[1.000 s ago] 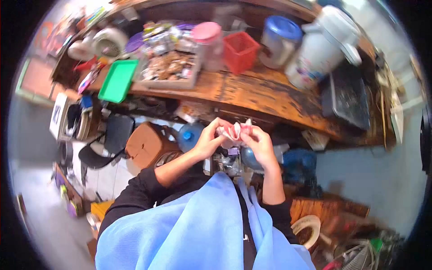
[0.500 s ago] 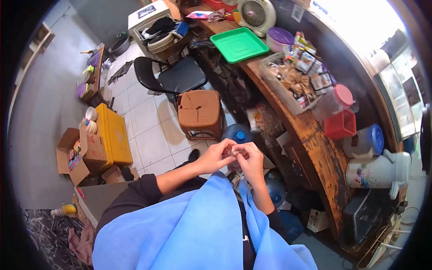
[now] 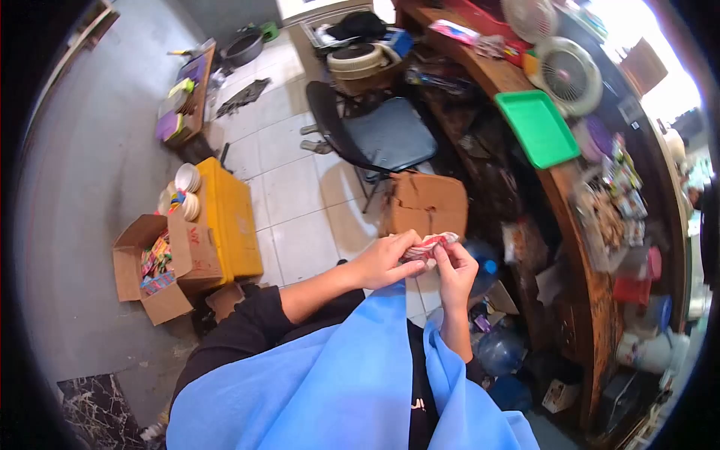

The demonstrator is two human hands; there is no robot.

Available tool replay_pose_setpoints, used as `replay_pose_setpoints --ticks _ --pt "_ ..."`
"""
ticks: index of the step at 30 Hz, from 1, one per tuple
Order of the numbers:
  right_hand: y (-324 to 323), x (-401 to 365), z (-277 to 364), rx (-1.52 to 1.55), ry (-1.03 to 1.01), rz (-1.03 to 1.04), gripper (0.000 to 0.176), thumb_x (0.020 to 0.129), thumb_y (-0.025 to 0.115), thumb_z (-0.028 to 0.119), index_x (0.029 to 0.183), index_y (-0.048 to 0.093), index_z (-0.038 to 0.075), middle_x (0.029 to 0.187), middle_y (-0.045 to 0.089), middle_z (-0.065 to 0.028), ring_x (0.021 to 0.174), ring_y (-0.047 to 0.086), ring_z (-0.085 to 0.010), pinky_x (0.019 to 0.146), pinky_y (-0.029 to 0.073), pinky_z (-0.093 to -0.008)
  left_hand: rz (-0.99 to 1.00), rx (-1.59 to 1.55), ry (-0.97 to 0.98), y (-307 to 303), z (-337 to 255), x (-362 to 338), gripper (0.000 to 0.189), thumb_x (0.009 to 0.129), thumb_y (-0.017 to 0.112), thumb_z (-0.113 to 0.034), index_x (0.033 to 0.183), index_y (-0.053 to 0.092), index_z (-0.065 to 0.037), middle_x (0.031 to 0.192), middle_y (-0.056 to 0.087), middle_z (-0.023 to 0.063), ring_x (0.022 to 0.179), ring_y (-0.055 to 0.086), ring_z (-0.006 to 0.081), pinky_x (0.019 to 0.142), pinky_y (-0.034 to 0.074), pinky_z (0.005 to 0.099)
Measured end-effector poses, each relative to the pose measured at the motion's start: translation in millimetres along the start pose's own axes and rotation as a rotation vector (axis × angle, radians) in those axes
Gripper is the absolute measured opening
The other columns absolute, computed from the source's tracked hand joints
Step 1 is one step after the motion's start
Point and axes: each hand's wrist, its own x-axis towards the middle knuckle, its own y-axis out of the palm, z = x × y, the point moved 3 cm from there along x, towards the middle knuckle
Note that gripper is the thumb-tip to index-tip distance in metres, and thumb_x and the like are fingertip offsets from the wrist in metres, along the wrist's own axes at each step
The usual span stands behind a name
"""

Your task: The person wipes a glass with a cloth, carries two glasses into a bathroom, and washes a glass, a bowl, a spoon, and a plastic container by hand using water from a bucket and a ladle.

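Both hands meet in the middle of the view around a small, crumpled red-and-white striped piece [image 3: 433,246] that looks like thin plastic or paper. My left hand [image 3: 388,260] is closed on its left side, thumb along the lower edge. On the right, my right hand [image 3: 456,271] pinches its other end between thumb and fingertips. Part of the piece is hidden by the fingers. Below the hands hangs a light blue cloth [image 3: 337,367] over a dark garment. Just beyond them stands a stool with a brown cardboard top [image 3: 427,201].
A black chair [image 3: 390,135] is behind the stool. Along the right runs a wooden counter [image 3: 559,202] with a green tray [image 3: 536,127] and a fan [image 3: 568,75]. At left, an open cardboard box [image 3: 169,262] adjoins a yellow container [image 3: 229,217]. Water jugs [image 3: 501,350] sit under the counter.
The view has turned left, so the room's things appear further right. The hands have moved slightly apart, and the red-and-white piece now shows between them.
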Motion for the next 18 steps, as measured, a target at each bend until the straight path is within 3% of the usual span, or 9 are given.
replay_pose_setpoints --ticks 2,3,5,7,9,11,13,15,18 --pt "49.1 23.6 -5.4 0.046 0.031 0.015 0.009 0.078 0.055 0.006 0.079 0.056 -0.003 0.065 0.052 -0.0003 0.061 0.048 -0.0058 0.057 0.039 -0.0182 -0.010 0.152 0.070 -49.0 8.1 -7.7 0.029 0.075 0.055 -0.024 0.088 0.043 -0.001 0.081 0.049 0.0152 0.078 0.050 0.0309 0.067 0.040 0.0350" --pt "72.3 36.4 -4.3 -0.022 -0.098 0.054 0.011 0.081 0.052 0.009 0.079 0.054 -0.002 0.062 0.050 -0.0003 0.058 0.046 -0.0059 0.056 0.039 -0.0183 -0.023 0.156 0.059 -72.0 15.0 -12.5 0.029 0.075 0.055 -0.024 0.088 0.043 -0.001 0.081 0.049 0.0152 0.078 0.050 0.0309 0.067 0.040 0.0350" --pt "110.9 50.9 -1.7 -0.090 -0.222 0.104 0.013 0.083 0.049 0.011 0.080 0.052 -0.001 0.060 0.047 -0.0004 0.055 0.045 -0.0060 0.054 0.038 -0.0183 -0.025 0.240 -0.102 -114.5 37.4 -22.5 0.032 0.075 0.055 -0.027 0.089 0.043 -0.001 0.081 0.049 0.0147 0.077 0.050 0.0310 0.066 0.039 0.0354" --pt "146.1 60.4 -4.9 -0.201 -0.049 0.238 0.017 0.087 0.042 0.017 0.081 0.046 0.002 0.058 0.043 -0.0004 0.052 0.042 -0.0064 0.050 0.036 -0.0193 -0.018 0.307 -0.169 -151.6 55.0 -32.4 0.030 0.073 0.057 -0.027 0.085 0.046 -0.002 0.079 0.049 0.0136 0.076 0.050 0.0294 0.063 0.039 0.0349" --pt "174.8 65.3 -14.9 -0.105 0.080 0.349 0.019 0.088 0.039 0.021 0.082 0.043 0.003 0.059 0.045 -0.0013 0.053 0.040 -0.0081 0.048 0.034 -0.0223 0.115 0.395 -0.294 -179.6 63.6 -38.0 0.028 0.070 0.059 -0.027 0.079 0.049 -0.002 0.076 0.047 0.0122 0.073 0.049 0.0270 0.061 0.039 0.0332" --pt "194.2 77.2 -26.0 -0.199 -0.052 0.327 0.019 0.088 0.039 0.020 0.082 0.044 0.002 0.059 0.044 -0.0028 0.053 0.041 -0.0111 0.049 0.034 -0.0248 -0.004 0.310 -0.211 -201.7 67.4 -42.1 0.024 0.066 0.061 -0.023 0.074 0.049 -0.002 0.075 0.047 0.0101 0.070 0.049 0.0240 0.061 0.040 0.0312" --pt "206.1 95.6 -29.6 -0.257 -0.048 0.351 0.018 0.087 0.040 0.018 0.082 0.045 0.001 0.060 0.044 -0.0039 0.054 0.041 -0.0139 0.051 0.035 -0.0261 -0.290 0.231 -0.096 -226.3 72.7 -42.2 0.024 0.063 0.063 -0.019 0.073 0.049 -0.002 0.075 0.047 0.0070 0.068 0.049 0.0216 0.062 0.040 0.0303" --pt "222.0 117.0 -25.1 -0.281 -0.307 0.431 0.018 0.086 0.041 0.016 0.081 0.046 0.000 0.061 0.044 -0.0049 0.054 0.042 -0.0152 0.052 0.036 -0.0260 -0.366 0.169 -0.195 -240.3 87.4 -38.4 0.028 0.060 0.065 -0.016 0.080 0.049 -0.004 0.079 0.049 0.0063 0.073 0.051 0.0201 0.065 0.041 0.0303" --pt "245.5 139.2 -28.5 -0.130 -0.098 0.561 0.016 0.085 0.044 0.014 0.088 0.049 -0.001 0.070 0.051 -0.0068 0.062 0.048 -0.0131 0.057 0.038 -0.0237 -0.399 0.032 -0.072 -253.1 95.8 -21.3 0.036 0.061 0.067 -0.018 0.090 0.047 -0.006 0.085 0.052 0.0073 0.078 0.053 0.0198 0.069 0.042 0.0294"
